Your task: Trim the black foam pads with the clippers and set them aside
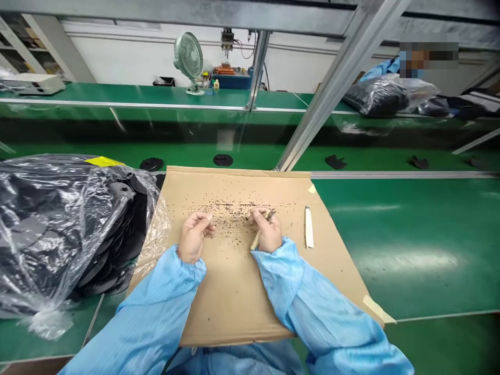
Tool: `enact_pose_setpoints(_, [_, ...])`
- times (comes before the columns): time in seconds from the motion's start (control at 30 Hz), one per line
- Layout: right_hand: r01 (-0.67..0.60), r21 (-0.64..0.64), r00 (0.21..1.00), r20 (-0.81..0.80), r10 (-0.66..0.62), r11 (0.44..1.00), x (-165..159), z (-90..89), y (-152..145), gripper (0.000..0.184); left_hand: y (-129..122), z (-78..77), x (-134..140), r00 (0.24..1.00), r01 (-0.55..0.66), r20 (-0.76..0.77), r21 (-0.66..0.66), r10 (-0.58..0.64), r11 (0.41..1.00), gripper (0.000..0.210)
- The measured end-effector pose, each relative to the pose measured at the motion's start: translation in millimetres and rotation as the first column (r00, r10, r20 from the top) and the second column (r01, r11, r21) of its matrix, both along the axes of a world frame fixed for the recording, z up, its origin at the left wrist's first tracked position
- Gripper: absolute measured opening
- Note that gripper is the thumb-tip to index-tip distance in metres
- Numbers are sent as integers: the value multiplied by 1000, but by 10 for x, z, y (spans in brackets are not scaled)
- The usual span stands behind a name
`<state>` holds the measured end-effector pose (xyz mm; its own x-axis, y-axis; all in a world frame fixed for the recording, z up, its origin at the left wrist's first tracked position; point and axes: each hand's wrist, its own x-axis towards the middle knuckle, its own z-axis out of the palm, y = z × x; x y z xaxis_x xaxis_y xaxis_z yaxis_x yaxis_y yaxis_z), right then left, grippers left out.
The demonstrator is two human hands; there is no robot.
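Note:
Above a cardboard sheet (pixel 219 297), my left hand (pixel 194 237) has its thumb and fingertips pinched together; whatever is between them is too small to make out. My right hand (pixel 269 233) is closed around a small pair of pliers (pixel 255 241) with yellowish handles, its dark jaws poking out past the index finger. Many tiny black bits (pixel 230 211) lie scattered on the cardboard between and beyond both hands. To the right of my right hand rests a white utility knife (pixel 309 229), touched by neither hand.
At left, a clear plastic bag (pixel 50 219) bulges with black flat pieces, against the cardboard's edge. Ahead runs a green conveyor belt (pixel 265 153) carrying black pieces (pixel 223 160). A slanted metal post (pixel 324 104) rises behind the cardboard. A fan (pixel 189 57) and a partly visible person (pixel 385 69) are farther back.

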<state>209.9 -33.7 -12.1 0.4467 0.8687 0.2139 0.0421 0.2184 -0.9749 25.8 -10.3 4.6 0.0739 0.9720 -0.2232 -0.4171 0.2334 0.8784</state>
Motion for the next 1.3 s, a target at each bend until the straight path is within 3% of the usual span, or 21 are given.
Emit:
enact_pose_setpoints(0.2, [-50, 5, 987, 152, 49, 999, -119, 128, -99, 20, -3, 9, 2, 1000, -15, -5, -22, 15, 1000, 28])
enact_pose_setpoints(0.43, [-151, -25, 968, 199, 153, 988, -220, 150, -160, 15, -1, 34, -29, 1000, -8, -21, -33, 7, 999, 21])
enact_pose_setpoints(1.3, [-174, -26, 928, 330, 173, 984, -197, 154, -189, 13, -15, 38, -4, 998, 47, 39, -45, -46, 998, 27])
